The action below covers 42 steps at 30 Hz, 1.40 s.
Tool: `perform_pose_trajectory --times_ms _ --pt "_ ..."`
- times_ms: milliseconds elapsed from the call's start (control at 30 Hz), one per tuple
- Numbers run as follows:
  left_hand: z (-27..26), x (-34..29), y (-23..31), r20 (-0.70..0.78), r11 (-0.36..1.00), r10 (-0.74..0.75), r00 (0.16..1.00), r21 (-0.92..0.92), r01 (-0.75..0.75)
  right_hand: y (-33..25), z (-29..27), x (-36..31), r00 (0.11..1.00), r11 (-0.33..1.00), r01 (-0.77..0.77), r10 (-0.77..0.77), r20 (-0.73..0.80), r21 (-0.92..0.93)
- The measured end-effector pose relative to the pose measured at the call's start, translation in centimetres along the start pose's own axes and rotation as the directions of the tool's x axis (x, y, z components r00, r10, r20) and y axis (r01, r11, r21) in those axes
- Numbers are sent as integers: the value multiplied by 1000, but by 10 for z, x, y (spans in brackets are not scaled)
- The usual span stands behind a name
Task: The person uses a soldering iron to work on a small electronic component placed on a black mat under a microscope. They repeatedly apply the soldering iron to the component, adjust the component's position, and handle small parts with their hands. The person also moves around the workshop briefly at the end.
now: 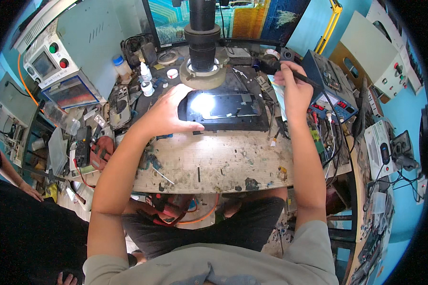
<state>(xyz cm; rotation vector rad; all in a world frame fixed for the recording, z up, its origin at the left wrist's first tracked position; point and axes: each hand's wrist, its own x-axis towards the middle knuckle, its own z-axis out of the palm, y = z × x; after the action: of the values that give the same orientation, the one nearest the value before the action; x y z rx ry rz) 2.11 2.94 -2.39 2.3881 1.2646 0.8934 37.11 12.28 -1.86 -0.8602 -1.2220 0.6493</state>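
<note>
The left hand point(169, 113) curves in a wide C at the left end of the phone point(228, 106), thumb by the near corner. The fingertips are hard to make out, so I cannot tell whether it grips or only steadies.

The phone, or a part of one, lies flat on a dark base point(258, 123) under the microscope point(202, 47), a bright spot of light on its left half. It looks thin, light and stiff; the glossy face is probably slippery and its inner parts fragile. The long edges or outer corners seem the safest hold, with no pressure on the middle.

The right hand point(295, 90), raised at the right, is closed round a black tool point(303, 78); its tip is not clear.

Containers, left to right: a clear bottle point(72, 125) lies tilted, contents unclear. A blue-capped bottle point(122, 69) leans, its filling too blurred to tell. A white dropper bottle point(145, 72) stands behind a small white jar point(148, 89); neither shows its contents. Farther right is a low white tub point(172, 73), its inside unseen.
</note>
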Motion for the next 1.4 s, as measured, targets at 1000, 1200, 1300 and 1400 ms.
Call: perform_pose_trajectory --times_ms 1000,1200,1300,1400 --pt "-1 6 -4 -8 999 33 999 6 -33 9 51 -34 931 997 -70 56 361 25" --pt "-2 5 -1 12 1000 -23 1000 6 23 8 52 -35 943 999 -38 45 331 -29" --pt "-3 7 -1 9 1000 -15 1000 -8 15 14 51 -31 942 999 -20 30 334 -34" --pt "-3 6 -1 -3 1000 1 1000 -10 -1 13 54 -34 943 998 -60 63 326 -18"
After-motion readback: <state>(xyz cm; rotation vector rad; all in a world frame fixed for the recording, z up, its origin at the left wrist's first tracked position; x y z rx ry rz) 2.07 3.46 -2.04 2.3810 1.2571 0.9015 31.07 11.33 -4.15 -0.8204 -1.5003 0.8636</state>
